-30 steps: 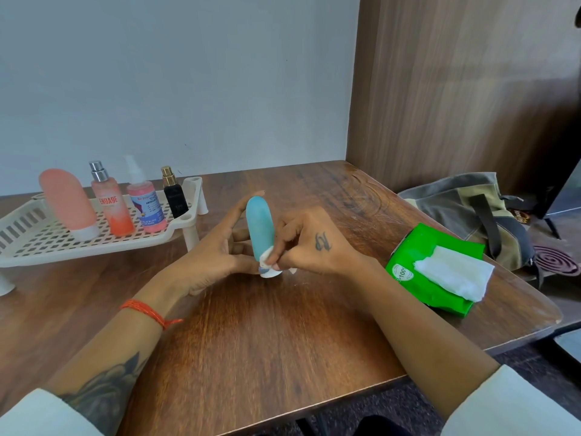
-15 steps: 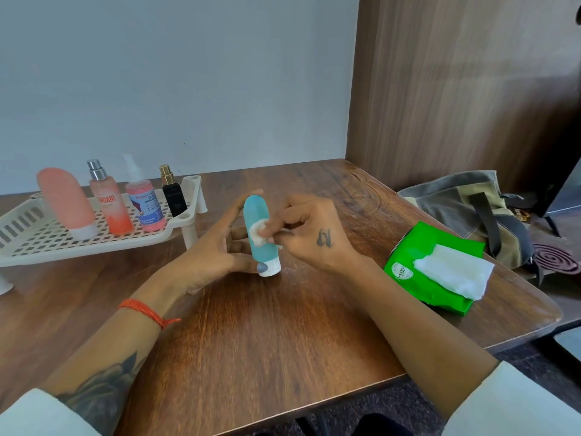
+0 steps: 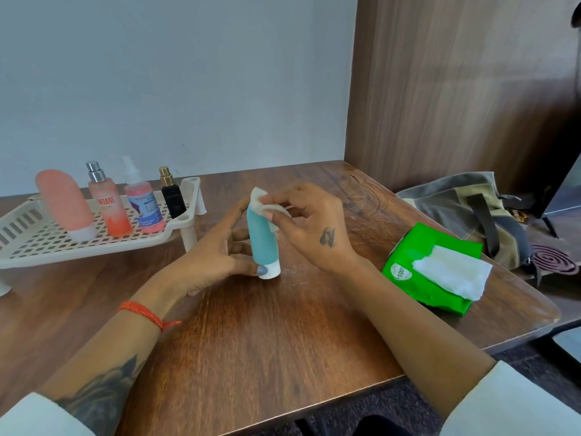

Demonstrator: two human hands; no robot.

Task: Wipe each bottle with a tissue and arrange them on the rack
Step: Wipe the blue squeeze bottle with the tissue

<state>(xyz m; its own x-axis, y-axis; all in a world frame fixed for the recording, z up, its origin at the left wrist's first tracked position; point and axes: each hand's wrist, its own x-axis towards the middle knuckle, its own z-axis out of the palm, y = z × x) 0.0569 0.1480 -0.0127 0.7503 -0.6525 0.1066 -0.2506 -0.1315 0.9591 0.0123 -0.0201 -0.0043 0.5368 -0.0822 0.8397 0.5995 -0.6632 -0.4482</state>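
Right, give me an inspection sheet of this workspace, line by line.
Surface: wooden table, faint whitish marks near the teal bottle.
Job's things: teal bottle upright on its white cap; tissue at its top; white rack holds pink tube, orange spray, pink spray, black bottle.
Clutter: green tissue pack, one sheet out; bag; mosquito coil.
Grips: left hand steadies the bottle; right hand pinches the tissue.
Cables: nothing seen.
Surroundings: pale wall, wood panel.
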